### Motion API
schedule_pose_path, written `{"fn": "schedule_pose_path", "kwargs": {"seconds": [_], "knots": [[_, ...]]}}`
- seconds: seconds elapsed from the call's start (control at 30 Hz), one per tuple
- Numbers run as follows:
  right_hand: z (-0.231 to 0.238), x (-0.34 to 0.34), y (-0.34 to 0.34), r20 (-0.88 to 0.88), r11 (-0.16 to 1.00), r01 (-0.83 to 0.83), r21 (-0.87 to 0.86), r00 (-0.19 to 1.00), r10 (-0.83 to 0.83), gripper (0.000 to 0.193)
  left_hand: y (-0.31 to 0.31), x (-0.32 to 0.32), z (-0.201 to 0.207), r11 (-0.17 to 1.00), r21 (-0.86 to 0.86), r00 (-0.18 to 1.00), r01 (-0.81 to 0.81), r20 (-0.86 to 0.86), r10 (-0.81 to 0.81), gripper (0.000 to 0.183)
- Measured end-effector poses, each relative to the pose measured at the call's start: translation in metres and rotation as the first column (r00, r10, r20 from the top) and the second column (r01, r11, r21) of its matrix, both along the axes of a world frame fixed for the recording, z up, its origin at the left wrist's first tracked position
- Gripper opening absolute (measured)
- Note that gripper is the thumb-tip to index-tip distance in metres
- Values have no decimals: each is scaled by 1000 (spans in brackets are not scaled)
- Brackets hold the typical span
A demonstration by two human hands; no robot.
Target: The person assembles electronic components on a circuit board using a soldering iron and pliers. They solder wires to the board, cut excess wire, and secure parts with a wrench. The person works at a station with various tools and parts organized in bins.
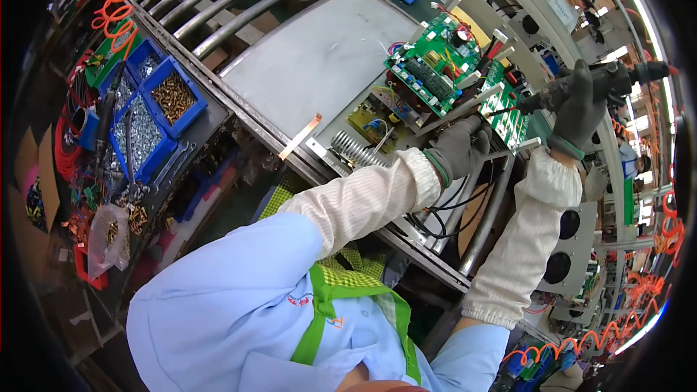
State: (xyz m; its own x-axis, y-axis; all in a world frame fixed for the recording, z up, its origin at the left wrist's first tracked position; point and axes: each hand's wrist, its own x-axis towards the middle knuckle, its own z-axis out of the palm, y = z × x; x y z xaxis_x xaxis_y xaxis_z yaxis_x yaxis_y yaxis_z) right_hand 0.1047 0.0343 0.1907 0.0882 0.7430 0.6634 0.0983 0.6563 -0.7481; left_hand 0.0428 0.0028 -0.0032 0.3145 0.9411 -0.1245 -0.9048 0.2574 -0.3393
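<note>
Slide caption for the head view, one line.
Right hand holds a black driver at a green circuit board, left hand close by.

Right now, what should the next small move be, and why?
Probably ease the left hand slightly clear of the bit: the right hand grips the power driver, and the bit's end appears close to that gloved left hand.

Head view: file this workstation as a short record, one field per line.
Left hand: grey-gloved, curled near the driver's tip; whether it holds anything is unclear
Right hand: grey-gloved, gripping a dark power driver
Driver bit: aimed left, toward the green board with white connectors
Beside that board: a larger green circuit board
Surface: grey plate near metal rollers
Near edge: copper-coloured strip, metal coil
Left side: blue bins of small brass- and silver-coloured hardware; wrenches beside them
</note>
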Motion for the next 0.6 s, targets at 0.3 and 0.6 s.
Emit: {"fn": "schedule_pose_path", "kwargs": {"seconds": [0.3,0.6], "knots": [[-2,5,11,21,1000,-4,25,1000,4,19,0,-2,6,999,-35,999,9,-52,-11,12],[-2,7,14,54,1000,13,15,998,-13,21,2,-8,2,997,-15,997,72,-37,-72,13]]}}
